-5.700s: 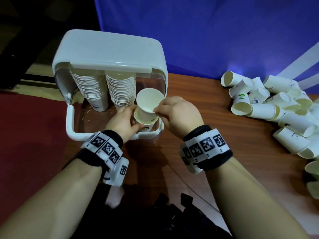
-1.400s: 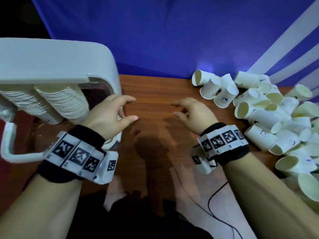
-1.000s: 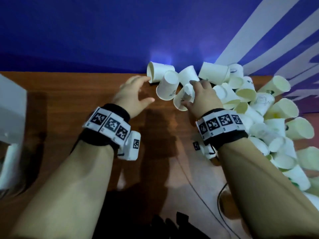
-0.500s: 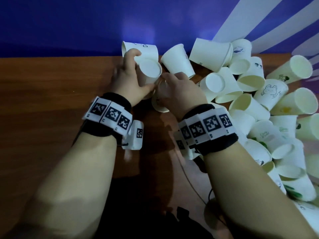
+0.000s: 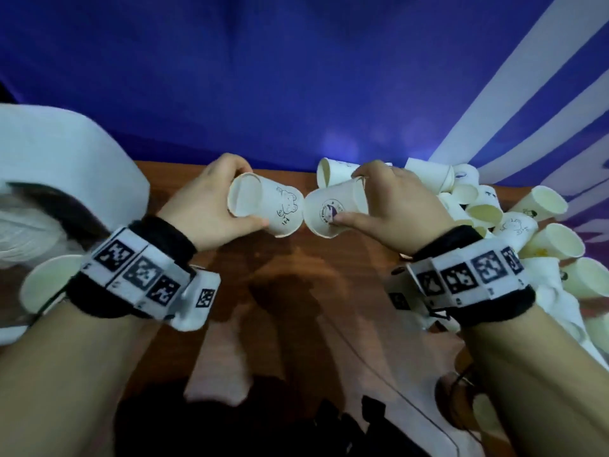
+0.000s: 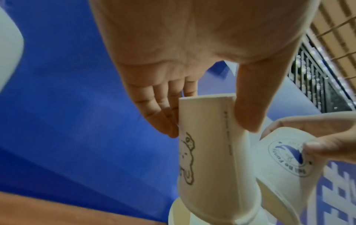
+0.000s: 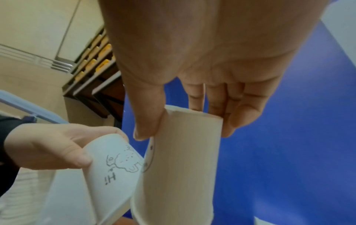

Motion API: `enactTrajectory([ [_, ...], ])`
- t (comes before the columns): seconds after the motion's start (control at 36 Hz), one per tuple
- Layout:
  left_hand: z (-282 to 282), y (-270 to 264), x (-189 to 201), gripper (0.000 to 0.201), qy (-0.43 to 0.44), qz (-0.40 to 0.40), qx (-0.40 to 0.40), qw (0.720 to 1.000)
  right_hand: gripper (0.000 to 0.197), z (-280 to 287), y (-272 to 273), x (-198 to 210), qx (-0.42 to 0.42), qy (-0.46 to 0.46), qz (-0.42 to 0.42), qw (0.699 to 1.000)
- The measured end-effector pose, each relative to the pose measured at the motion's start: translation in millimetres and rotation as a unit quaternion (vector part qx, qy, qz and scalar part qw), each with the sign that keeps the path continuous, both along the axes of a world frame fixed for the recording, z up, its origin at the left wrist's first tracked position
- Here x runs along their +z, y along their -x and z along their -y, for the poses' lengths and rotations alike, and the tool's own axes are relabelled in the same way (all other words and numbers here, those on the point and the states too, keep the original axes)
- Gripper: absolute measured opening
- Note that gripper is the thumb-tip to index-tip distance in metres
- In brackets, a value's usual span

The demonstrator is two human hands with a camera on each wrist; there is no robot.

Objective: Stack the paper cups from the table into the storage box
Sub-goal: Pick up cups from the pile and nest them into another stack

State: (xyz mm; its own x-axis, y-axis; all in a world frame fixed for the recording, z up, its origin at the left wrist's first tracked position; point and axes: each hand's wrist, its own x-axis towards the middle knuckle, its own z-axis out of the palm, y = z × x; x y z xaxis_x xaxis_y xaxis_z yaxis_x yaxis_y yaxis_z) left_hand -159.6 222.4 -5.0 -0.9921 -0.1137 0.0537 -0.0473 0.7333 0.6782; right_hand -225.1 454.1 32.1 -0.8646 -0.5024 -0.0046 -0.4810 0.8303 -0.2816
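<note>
My left hand (image 5: 248,194) grips a white paper cup with a bear drawing (image 5: 283,206) by its narrow end, thumb under and fingers over. My right hand (image 5: 349,196) pinches a second cup with a blue whale logo (image 5: 324,211) the same way. Both cups are held above the table, their wide rims angled toward each other and nearly touching. The left wrist view shows the bear cup (image 6: 208,152) between the thumb and fingers of the left hand (image 6: 208,121). The right wrist view shows the whale cup (image 7: 181,167) in the right hand (image 7: 186,127). The white storage box (image 5: 66,153) stands at the left with its lid up.
A heap of loose paper cups (image 5: 514,222) covers the right side of the wooden table (image 5: 280,275). One cup (image 5: 43,286) shows at the box by my left wrist. A blue backdrop rises behind the table. A thin cable (image 5: 379,367) runs across the near edge.
Both hands have come up and away from the heap, each with a cup, and moved left. The view has swung left, so the storage box shows again.
</note>
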Motion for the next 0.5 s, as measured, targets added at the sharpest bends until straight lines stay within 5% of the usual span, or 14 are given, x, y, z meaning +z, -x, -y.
enactTrajectory([
  [0.22, 94, -63, 48, 0.087, -0.081, 0.043, -0.124, 0.988, 0.051, 48, -68, 27, 0.019, 0.087, 0.014, 0.996],
  [0.31, 132, -69, 65, 0.091, -0.141, 0.088, -0.183, 0.969, 0.061, 67, -93, 24, 0.006, 0.103, 0.009, 0.995],
  [0.39, 154, -68, 82, 0.083, -0.113, 0.114, -0.245, 0.956, 0.082, 81, -108, 21, 0.006, 0.088, -0.01, 0.996],
  [0.5, 178, -74, 95, 0.085, -0.095, 0.124, -0.264, 0.952, 0.072, 107, -129, 18, -0.01, 0.062, -0.05, 0.997],
])
